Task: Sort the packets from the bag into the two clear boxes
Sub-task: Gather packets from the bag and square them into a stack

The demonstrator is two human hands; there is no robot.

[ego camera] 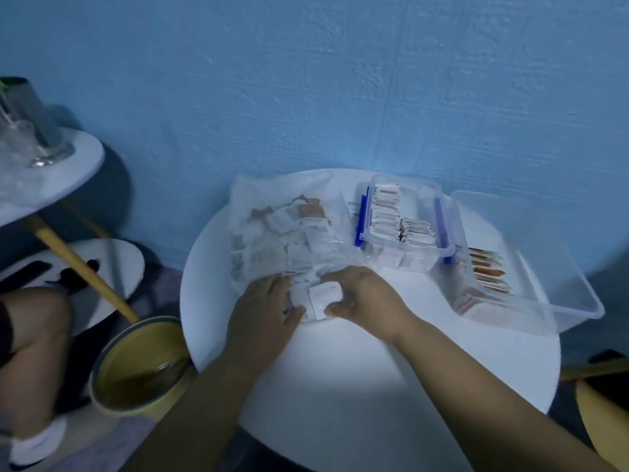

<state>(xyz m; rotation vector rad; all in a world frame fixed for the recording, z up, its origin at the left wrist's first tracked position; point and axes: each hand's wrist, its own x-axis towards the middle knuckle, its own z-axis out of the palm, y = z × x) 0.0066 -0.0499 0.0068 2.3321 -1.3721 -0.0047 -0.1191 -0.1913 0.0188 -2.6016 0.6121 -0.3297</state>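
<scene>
Both hands, left [263,310] and right [360,294], clasp white packets [320,298] mid-table [340,386] at the bag [282,229] mouth, boxes [405,219] along the far-right edge.

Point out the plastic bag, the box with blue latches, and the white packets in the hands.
plastic bag [272,229]: head view, on its packet-filled middle.
box with blue latches [413,245]: head view, on its front wall.
white packets [321,296]: head view, on the top packet's face.

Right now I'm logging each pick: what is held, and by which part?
White packets, pinched at their side edges between left hand and right hand.
</scene>
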